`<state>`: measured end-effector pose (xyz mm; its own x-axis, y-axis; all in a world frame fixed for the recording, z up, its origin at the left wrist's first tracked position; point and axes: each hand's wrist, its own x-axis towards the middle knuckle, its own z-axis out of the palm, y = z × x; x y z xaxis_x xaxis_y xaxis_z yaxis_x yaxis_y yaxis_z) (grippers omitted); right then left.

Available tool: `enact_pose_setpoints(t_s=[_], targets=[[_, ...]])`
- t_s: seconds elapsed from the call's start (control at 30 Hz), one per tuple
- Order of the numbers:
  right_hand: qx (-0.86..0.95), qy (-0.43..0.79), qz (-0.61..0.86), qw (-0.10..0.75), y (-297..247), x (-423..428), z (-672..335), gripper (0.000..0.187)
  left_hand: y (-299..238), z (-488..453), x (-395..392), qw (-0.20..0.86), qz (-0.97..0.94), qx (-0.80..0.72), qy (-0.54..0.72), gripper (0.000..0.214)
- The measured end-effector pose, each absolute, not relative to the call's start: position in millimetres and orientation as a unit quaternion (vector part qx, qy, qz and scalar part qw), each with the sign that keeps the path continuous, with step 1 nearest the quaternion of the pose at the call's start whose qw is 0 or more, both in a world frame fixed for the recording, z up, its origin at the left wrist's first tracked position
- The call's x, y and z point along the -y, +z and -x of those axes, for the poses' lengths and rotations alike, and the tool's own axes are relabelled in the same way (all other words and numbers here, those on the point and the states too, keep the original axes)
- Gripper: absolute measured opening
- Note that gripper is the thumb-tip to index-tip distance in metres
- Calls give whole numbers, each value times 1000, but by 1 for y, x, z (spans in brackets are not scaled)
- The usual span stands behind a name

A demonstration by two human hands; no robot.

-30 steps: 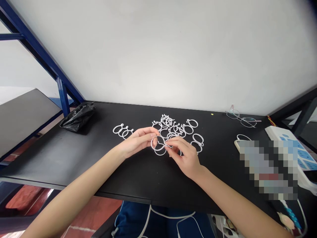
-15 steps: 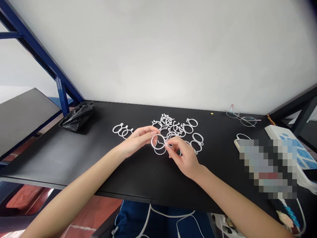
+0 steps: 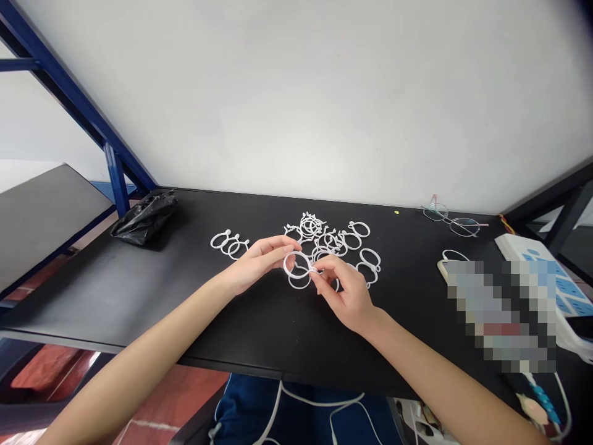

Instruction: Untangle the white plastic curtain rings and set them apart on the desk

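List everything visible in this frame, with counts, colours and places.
desk: one, black, across the lower middle
plastic curtain rings: too tangled to count, white, heaped mid-desk and in a small group to the left
held rings: apparently two, white, between the hands
plastic bag: one, black, back left of desk
eyeglasses: one pair, silvery, back right of desk
power strip: one, white and blue, right of desk, partly pixelated
left hand: one, bare, on held rings
right hand: one, bare, pinching held rings

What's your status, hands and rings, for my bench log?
Left hand, right hand pinching white plastic ring. More rings piled just beyond, on black table.
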<state>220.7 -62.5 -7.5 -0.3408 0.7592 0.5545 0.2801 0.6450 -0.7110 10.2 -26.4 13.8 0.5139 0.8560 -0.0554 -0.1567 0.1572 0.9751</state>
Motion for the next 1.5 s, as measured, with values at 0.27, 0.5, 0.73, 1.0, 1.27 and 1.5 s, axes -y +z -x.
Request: enact_pose_setpoints(t_s=[0.27,0.5,0.73,1.0,1.27,1.5], targets=[[779,257,332,466,-6,64,-220,6,15,-11,27,680,-541,-336,363,22],[779,242,332,473,-8,63,-220,7,12,-9,26,703,-550,-272,359,52],[782,244,336,465,-7,63,-221,6,17,-7,29,675,-633,-223,308,59],[782,246,337,464,-8,63,-221,7,17,-10,29,635,-657,-257,314,41],[782,242,338,465,-8,62,-220,7,15,-11,28,632,-658,-259,319,39],[783,240,341,462,-8,63,-221,6,17,-9,30,614,-672,-279,305,43]])
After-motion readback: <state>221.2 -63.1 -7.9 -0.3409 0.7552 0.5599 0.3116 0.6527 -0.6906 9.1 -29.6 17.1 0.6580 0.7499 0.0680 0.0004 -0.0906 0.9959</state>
